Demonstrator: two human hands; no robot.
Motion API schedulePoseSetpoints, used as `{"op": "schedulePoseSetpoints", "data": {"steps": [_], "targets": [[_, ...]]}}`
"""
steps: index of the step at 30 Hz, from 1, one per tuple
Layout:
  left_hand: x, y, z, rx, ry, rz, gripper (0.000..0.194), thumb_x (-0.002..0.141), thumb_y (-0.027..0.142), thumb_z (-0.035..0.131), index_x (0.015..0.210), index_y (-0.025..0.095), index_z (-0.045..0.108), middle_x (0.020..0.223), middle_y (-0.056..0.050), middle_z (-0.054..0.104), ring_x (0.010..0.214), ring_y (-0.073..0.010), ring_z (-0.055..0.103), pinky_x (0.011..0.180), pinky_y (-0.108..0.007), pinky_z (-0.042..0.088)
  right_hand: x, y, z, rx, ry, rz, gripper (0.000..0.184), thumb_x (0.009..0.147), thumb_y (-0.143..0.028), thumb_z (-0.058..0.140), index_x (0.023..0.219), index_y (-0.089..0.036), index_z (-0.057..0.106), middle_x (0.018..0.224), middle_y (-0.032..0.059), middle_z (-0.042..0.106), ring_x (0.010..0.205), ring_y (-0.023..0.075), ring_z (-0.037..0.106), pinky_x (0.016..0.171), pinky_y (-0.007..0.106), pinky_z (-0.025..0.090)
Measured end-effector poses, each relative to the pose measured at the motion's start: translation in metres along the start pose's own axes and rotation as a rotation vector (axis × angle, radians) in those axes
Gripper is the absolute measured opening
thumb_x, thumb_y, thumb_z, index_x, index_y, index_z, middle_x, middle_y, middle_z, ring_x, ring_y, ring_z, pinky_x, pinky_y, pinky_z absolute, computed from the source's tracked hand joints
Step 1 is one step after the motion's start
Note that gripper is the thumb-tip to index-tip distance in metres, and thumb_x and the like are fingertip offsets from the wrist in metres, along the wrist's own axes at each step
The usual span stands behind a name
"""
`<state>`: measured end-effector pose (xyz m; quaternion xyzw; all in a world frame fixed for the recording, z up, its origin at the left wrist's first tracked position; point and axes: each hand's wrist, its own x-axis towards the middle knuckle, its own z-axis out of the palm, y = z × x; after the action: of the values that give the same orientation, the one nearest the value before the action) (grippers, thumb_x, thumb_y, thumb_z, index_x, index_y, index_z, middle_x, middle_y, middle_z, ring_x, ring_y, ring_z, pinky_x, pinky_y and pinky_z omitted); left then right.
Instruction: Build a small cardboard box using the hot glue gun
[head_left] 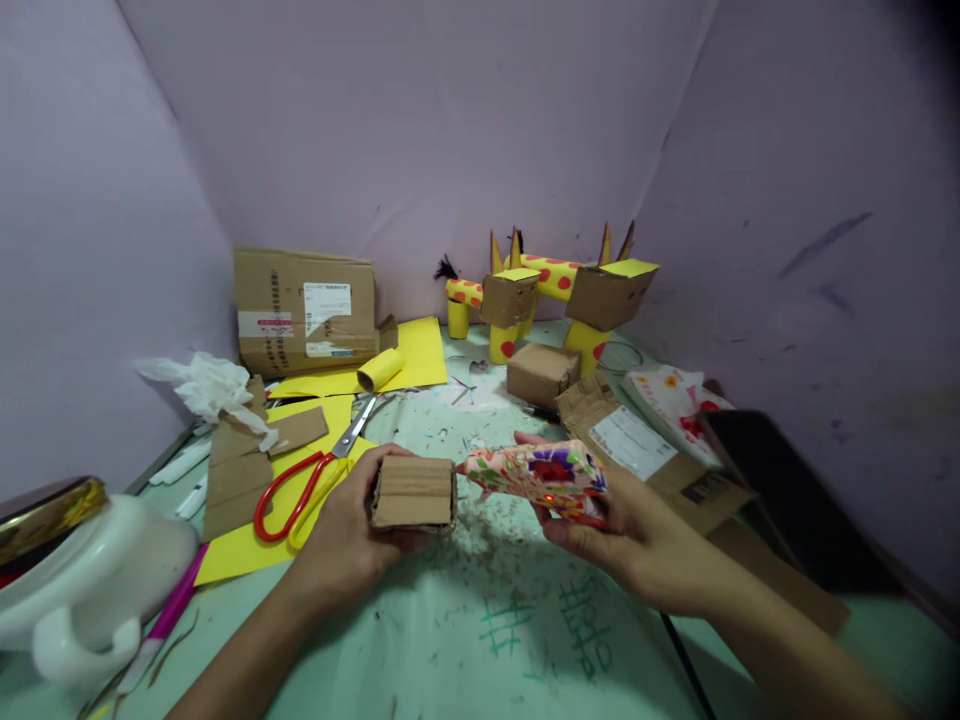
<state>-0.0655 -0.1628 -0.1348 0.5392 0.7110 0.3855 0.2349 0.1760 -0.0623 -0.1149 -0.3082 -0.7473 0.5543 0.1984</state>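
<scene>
My left hand [365, 525] is closed around a small cardboard box [414, 492], held up over the green table. In my right hand [615, 530] is a glue gun [536, 472] with a colourful flower pattern and a small lit orange spot on its side. Its nozzle points left and meets the right edge of the cardboard box; whether glue is coming out is too small to tell. Left of my left hand lie scissors [300, 495] with red and yellow handles. Beyond the glue gun sits another small cardboard box [543, 371].
Two spotted cardboard animals [511, 297] [611, 295] stand at the back. A large cardboard piece [304, 300] leans on the wall, near yellow paper [421, 350] and a yellow tube [381, 370]. At left are a white mug [112, 570] and a purple pen [176, 595]; at right, a dark phone-like slab [795, 500].
</scene>
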Motion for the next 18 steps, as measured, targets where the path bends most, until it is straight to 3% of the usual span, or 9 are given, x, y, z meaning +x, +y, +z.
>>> {"op": "schedulePoseSetpoints", "data": {"steps": [18], "targets": [[-0.0020, 0.0012, -0.0005, -0.020, -0.028, 0.017, 0.055, 0.059, 0.023, 0.077, 0.108, 0.025, 0.051, 0.107, -0.004, 0.067, 0.094, -0.0244, 0.063, 0.081, -0.035, 0.052, 0.0043, 0.0002, 0.0022, 0.036, 0.071, -0.015, 0.014, 0.074, -0.032, 0.063, 0.079, -0.021, 0.056, 0.070, -0.0011, 0.054, 0.064, 0.0175, 0.053, 0.060, 0.029, 0.044]]}}
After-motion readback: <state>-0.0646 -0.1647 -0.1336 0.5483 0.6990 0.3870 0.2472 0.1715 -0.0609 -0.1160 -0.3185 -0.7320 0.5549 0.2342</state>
